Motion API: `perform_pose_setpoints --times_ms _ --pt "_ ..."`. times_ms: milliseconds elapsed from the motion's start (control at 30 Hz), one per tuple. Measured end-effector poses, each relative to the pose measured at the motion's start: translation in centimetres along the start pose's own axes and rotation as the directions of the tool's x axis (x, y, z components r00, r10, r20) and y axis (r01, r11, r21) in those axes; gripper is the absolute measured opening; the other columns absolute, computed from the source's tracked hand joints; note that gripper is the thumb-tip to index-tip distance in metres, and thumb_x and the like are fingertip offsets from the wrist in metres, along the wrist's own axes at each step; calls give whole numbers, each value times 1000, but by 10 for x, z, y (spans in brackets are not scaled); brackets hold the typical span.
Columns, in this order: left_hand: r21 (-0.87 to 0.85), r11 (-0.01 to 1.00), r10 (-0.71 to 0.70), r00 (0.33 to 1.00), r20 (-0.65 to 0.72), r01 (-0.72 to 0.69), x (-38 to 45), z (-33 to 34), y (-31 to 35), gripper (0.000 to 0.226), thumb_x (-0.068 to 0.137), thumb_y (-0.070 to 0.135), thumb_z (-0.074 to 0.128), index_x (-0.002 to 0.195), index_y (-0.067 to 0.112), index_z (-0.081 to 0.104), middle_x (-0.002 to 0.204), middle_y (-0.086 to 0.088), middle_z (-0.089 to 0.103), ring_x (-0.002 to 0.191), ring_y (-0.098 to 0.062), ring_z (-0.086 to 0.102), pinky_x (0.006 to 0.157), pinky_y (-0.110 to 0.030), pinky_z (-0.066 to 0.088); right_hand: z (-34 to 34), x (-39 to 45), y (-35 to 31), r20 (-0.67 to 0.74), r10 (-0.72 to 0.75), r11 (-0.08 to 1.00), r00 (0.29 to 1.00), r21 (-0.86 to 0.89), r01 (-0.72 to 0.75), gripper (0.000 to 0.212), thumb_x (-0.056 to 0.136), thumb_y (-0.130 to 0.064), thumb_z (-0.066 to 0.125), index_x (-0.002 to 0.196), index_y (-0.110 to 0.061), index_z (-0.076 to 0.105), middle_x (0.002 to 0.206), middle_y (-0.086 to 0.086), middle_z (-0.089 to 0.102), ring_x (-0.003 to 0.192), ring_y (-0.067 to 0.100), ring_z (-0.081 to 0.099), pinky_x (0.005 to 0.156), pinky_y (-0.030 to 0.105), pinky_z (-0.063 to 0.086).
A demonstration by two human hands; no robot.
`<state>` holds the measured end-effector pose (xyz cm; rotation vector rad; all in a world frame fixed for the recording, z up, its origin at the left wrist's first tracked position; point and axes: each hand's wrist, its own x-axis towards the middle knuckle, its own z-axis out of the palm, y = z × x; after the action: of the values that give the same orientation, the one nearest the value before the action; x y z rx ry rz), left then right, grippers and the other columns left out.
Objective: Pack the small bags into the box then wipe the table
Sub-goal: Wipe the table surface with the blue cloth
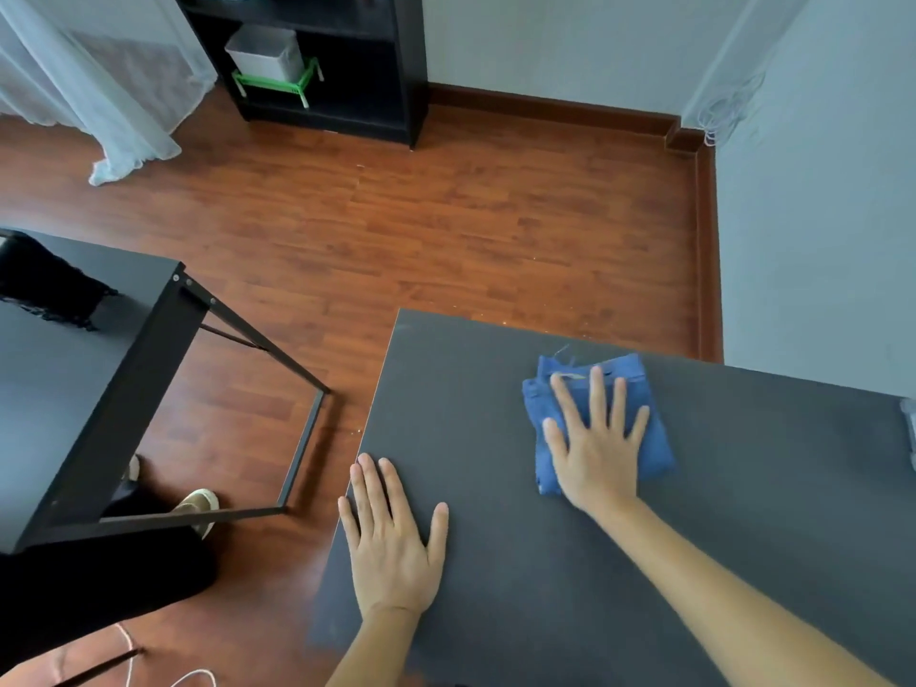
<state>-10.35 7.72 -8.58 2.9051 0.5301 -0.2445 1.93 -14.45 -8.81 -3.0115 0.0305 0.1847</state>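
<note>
A folded blue cloth (654, 438) lies on the dark grey table (495, 414), toward its far middle. My right hand (595, 448) presses flat on the cloth with fingers spread. My left hand (391, 542) rests flat, palm down, on the table's left edge and holds nothing. No small bags or box show, apart from a pale grey object (909, 433) cut off at the right edge of the table.
A second black table (89, 369) stands to the left with a black item (44, 285) on it. Beside it are another person's legs and a shoe (198, 508). A black shelf (347, 66) holds a grey bin on a green rack. White cord (148, 671) lies on the floor.
</note>
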Motion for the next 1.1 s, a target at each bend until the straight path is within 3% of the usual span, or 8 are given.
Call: perform_pose_setpoints --times_ms 100,233,433,567,700,867,1000,1100 --pt "-30 999 -38 999 2 38 -3 -2 0 75 93 48 20 150 -1 9 160 -17 8 149 -28 4 119 -45 4 17 -41 -48 46 -341 940 939 -10 342 56 97 -53 28 151 -45 17 164 8 14 150 38 12 115 67 16" --pt "-75 986 -148 989 0 148 -7 -2 2 73 93 41 22 149 -2 9 160 -18 10 149 -28 6 119 -45 5 10 22 -104 106 -556 831 825 60 552 53 97 -53 26 149 -50 16 165 4 7 152 35 1 116 67 9" --pt "-59 989 -138 990 -37 136 -5 4 0 74 93 44 25 150 -1 8 160 -16 4 149 -26 1 120 -44 0 5 105 -171 143 -295 955 945 78 286 52 99 -54 23 150 -46 16 165 9 4 150 38 -1 117 64 0" --pt "-80 987 -142 989 -28 140 -2 3 1 75 93 45 27 150 0 11 161 -15 6 150 -26 1 119 -46 1 19 44 -157 71 -449 893 891 23 449 57 96 -56 22 151 -43 19 164 11 10 151 37 7 116 65 9" --pt "-98 985 -141 990 0 141 0 3 0 75 92 45 28 150 -1 14 161 -15 10 149 -26 3 119 -46 3 17 54 -158 107 -474 880 874 46 472 58 95 -60 20 151 -45 17 165 8 10 151 37 6 116 67 7" --pt "-76 988 -135 991 1 135 -1 4 -1 76 91 46 29 150 -1 13 161 -16 10 149 -26 5 119 -47 4 2 117 -159 150 -250 967 957 94 238 56 96 -60 17 150 -47 13 164 7 8 150 38 1 115 66 -1" --pt "-65 988 -137 991 -2 137 -1 0 1 76 93 49 20 151 1 9 161 -15 7 150 -27 3 120 -48 4 -8 119 -34 114 114 991 987 53 -121 64 92 -64 6 150 -42 23 163 8 12 150 36 5 116 66 0" --pt "-71 989 -132 991 19 133 -3 -4 3 77 93 53 4 151 2 7 161 -14 3 150 -26 -1 120 -49 4 -27 88 80 86 416 905 905 56 -422 65 92 -65 8 151 -41 18 164 9 8 150 35 1 115 69 2"
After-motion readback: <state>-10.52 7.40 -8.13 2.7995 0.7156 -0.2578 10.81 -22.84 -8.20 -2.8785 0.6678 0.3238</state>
